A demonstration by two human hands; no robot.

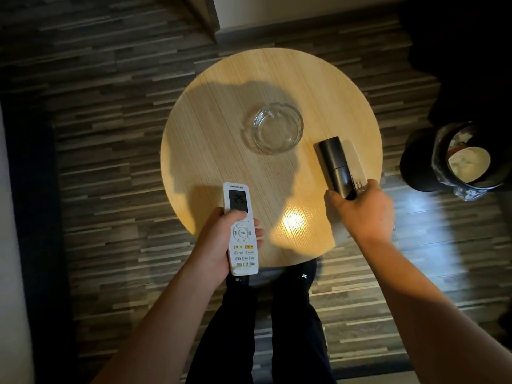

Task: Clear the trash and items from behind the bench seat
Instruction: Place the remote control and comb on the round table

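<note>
My left hand (219,239) grips a white air-conditioner remote (240,228), its screen end pointing away over the near left edge of the round wooden table (221,106). My right hand (363,209) holds the near end of a black remote (333,164) together with a thin clear comb (357,162); both lie flat against the tabletop at the right. A clear glass ashtray (278,127) stands near the table's middle, apart from both hands.
A black waste bin (432,162) lined with a plastic bag stands on the floor to the right of the table, with paper trash inside. Dark striped wood flooring surrounds the table. A wall and baseboard run along the far side. My legs stand at the table's near edge.
</note>
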